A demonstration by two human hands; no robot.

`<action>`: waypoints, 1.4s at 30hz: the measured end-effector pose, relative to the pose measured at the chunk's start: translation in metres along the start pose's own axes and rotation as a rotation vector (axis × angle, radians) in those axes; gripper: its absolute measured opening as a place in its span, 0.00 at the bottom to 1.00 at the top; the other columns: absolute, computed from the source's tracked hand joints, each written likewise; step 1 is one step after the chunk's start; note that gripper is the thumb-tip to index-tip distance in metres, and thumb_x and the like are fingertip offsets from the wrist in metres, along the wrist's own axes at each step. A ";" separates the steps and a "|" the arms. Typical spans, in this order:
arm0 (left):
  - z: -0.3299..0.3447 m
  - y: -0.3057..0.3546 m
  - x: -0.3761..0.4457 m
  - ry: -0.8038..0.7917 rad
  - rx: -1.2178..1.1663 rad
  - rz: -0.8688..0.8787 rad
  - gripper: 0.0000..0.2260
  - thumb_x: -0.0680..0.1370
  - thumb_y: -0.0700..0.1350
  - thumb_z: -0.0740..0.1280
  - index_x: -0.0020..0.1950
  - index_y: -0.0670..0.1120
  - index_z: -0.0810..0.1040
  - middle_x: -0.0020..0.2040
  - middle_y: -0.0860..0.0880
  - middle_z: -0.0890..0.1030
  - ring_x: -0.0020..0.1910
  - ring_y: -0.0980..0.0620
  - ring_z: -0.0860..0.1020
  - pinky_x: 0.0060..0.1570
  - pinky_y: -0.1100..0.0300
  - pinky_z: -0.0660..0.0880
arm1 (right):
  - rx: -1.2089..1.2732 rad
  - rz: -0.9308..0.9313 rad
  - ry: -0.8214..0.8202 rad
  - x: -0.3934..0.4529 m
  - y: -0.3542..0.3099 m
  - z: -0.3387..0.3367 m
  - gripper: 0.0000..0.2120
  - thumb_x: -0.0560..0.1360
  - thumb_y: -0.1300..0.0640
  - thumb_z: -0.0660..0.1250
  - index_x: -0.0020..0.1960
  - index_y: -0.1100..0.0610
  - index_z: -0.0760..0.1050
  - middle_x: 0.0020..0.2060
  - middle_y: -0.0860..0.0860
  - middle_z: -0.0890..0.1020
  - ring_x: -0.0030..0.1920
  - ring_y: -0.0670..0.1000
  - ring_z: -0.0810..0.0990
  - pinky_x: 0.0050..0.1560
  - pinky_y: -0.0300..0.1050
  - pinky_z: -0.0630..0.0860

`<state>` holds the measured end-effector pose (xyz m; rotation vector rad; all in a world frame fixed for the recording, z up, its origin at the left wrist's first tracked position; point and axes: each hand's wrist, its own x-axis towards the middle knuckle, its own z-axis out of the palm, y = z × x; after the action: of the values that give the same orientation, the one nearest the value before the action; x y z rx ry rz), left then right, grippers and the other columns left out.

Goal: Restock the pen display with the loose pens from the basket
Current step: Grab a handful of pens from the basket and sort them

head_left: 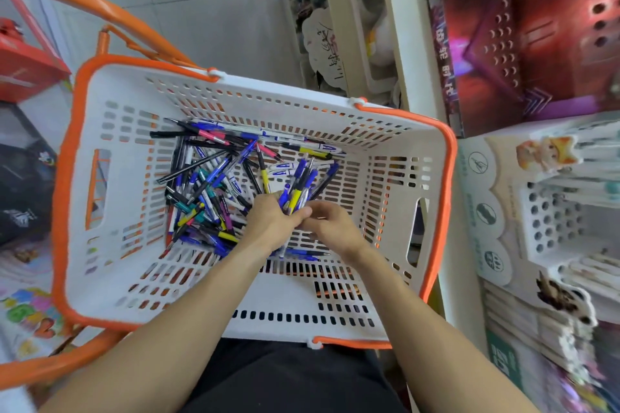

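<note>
A white basket with an orange rim [90, 184] sits below me, with a heap of loose pens [208, 191] in blue, black, yellow and pink on its floor. Both my hands are down inside it. My left hand [268, 223] grips a bunch of pens [300, 188] that fans upward, blue and yellow barrels showing. My right hand [330, 221] meets the left at the bottom of that bunch, fingers curled on the pens. The pen display [553, 221], a white holder with round holes, stands on the shelf to the right.
Orange basket handles [84, 0] arc over the upper left. A red and purple boxed item [523, 43] sits on the shelf above the display. White bins with goods [335, 27] stand beyond the basket. Colourful packs lie at the lower left [30, 315].
</note>
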<state>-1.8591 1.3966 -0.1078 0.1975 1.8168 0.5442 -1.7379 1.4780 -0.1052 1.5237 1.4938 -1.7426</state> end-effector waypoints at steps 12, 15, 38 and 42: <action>-0.010 0.011 -0.027 -0.426 -0.251 0.062 0.06 0.75 0.42 0.74 0.46 0.41 0.80 0.36 0.44 0.82 0.37 0.47 0.82 0.50 0.46 0.82 | 0.350 -0.266 0.083 -0.011 -0.042 -0.022 0.20 0.82 0.49 0.67 0.73 0.46 0.71 0.66 0.50 0.80 0.64 0.49 0.80 0.64 0.47 0.79; -0.004 -0.014 -0.028 -0.508 -0.102 -0.027 0.17 0.67 0.49 0.79 0.50 0.43 0.80 0.42 0.44 0.85 0.46 0.44 0.84 0.58 0.40 0.78 | 0.114 -0.296 0.073 -0.012 -0.039 -0.010 0.21 0.82 0.54 0.68 0.73 0.48 0.71 0.61 0.49 0.80 0.54 0.53 0.83 0.55 0.50 0.83; -0.009 -0.011 -0.040 -0.190 -0.321 0.066 0.11 0.75 0.32 0.72 0.51 0.44 0.76 0.43 0.52 0.82 0.38 0.66 0.81 0.36 0.73 0.75 | -0.151 -0.297 0.179 -0.019 -0.049 0.024 0.24 0.72 0.43 0.78 0.63 0.52 0.78 0.56 0.45 0.82 0.54 0.44 0.81 0.56 0.41 0.78; -0.009 -0.015 -0.036 -0.097 -0.369 0.061 0.12 0.76 0.28 0.68 0.54 0.43 0.75 0.45 0.54 0.79 0.42 0.64 0.76 0.35 0.75 0.74 | -0.239 -0.305 0.128 -0.017 -0.047 0.029 0.28 0.72 0.46 0.78 0.68 0.51 0.74 0.56 0.47 0.81 0.54 0.48 0.81 0.58 0.43 0.78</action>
<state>-1.8544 1.3668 -0.0817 0.0262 1.5894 0.8856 -1.7839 1.4637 -0.0735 1.3626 2.0079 -1.5723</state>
